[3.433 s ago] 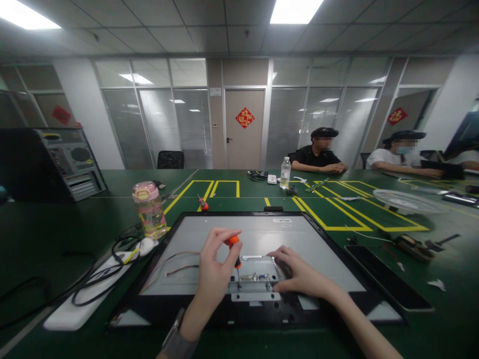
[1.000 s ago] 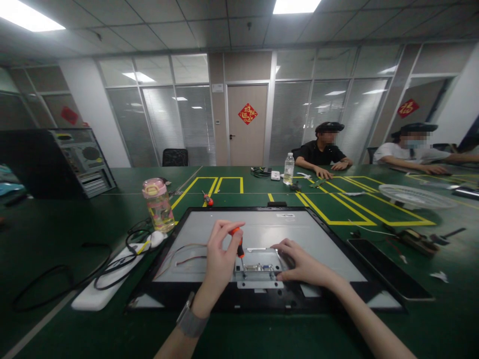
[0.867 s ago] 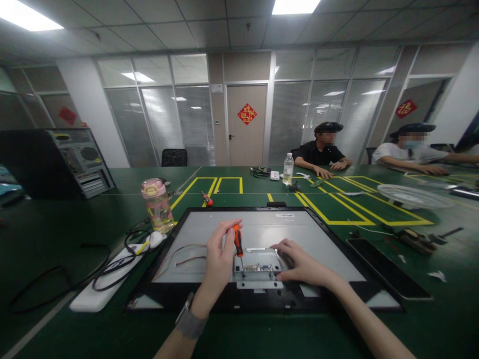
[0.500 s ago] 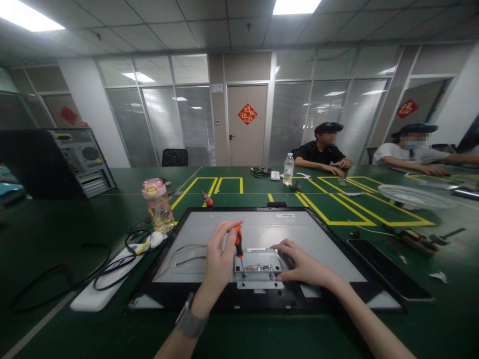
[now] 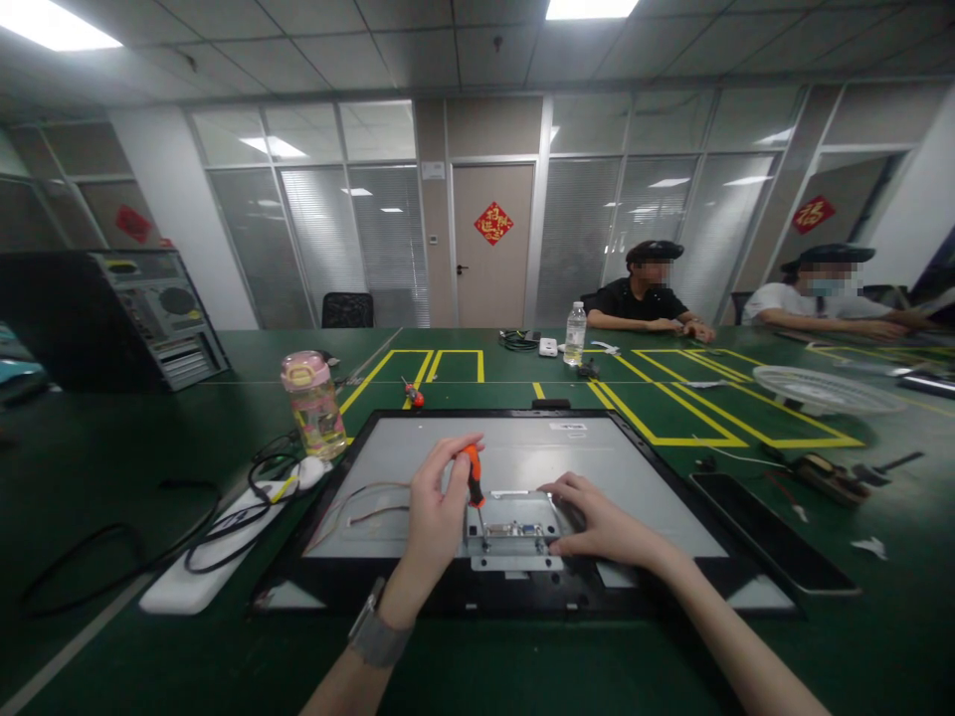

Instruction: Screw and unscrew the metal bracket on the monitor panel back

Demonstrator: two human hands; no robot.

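A monitor panel (image 5: 373,447) with a grey back and black frame lies flat in front of me. Near its lower edge sits a metal bracket (image 5: 514,509) bearing a row of ports. My left hand (image 5: 442,492) is closed around an orange-and-black screwdriver (image 5: 475,477), which stands nearly upright with its tip at the bracket's left side. On the bracket's right end, my right hand (image 5: 597,522) grips the edge, thumb on the near side and fingers on the far side. Thin wires (image 5: 373,512) run across the panel left of the bracket.
Left of the panel are a pink-lidded bottle (image 5: 313,403), a white power strip (image 5: 183,587) with black cables and a computer case (image 5: 111,318). At right lies a black flat bar (image 5: 772,532). Another screwdriver (image 5: 414,396) lies beyond the panel. Two people sit across the table.
My hands, the screwdriver and the bracket hold nearly the same position; the view has shifted slightly. Across the table, the person in black has drawn their hands together.
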